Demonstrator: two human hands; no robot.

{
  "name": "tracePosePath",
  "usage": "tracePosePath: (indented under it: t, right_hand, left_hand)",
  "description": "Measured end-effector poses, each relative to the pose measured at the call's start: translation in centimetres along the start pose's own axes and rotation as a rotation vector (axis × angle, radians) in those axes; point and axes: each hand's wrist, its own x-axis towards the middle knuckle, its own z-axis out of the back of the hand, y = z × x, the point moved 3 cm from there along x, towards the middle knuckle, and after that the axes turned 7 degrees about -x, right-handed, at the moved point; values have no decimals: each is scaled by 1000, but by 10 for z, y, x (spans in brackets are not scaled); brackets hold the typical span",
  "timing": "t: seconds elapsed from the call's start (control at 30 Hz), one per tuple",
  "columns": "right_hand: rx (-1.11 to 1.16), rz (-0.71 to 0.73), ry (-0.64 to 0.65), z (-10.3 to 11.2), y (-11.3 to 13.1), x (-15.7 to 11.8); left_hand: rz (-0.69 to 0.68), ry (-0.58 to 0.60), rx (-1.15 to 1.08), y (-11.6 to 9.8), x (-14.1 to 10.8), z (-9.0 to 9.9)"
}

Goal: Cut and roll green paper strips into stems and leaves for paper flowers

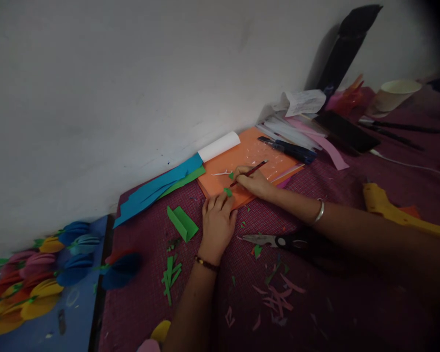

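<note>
My right hand [252, 183] is closed around a dark red pencil [255, 167], its tip pointing down at a small green paper piece [228, 192]. The piece lies on a stack of orange paper [246, 146]. My left hand [218, 217] lies flat, fingers stretched out over the near edge of the orange stack, fingertips touching the green piece. Another green scrap [231, 175] shows by my right fingers. Left of my left hand is a folded green paper [183, 224], with several green strips [171, 278] nearer to me. Scissors [278, 241] lie below my right forearm.
Blue paper strips [157, 186] and a white paper roll [219, 146] lie along the wall. A box cutter [288, 148], phone [346, 132], paper cup [394, 97] and yellow glue gun [392, 208] are rightward. Pink scraps [278, 299] litter the front; colourful paper shapes [40, 298] lie left.
</note>
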Motion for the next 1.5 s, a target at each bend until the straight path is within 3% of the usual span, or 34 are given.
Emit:
tracePosePath:
  t: [0.3, 0.53, 0.73, 0.97, 1.27, 1.5]
  right_hand:
    - [-86, 29, 56, -5, -2, -2]
    - [-63, 39, -28, 1, -1, -5]
    - [21, -5, 69, 2, 1, -5]
    - [-3, 10, 89, -2, -1, -5]
    - [-56, 48, -83, 4, 1, -6]
    - [30, 21, 30, 2, 1, -7]
  left_hand:
    - [9, -6, 11, -2, 0, 0]
    - [2, -14, 25, -3, -1, 2]
    - [0, -11, 19, -2, 0, 1]
    - [11, -8, 14, -2, 0, 1]
    - [10, -8, 12, -2, 0, 1]
    - [12, -13, 6, -3, 0, 2]
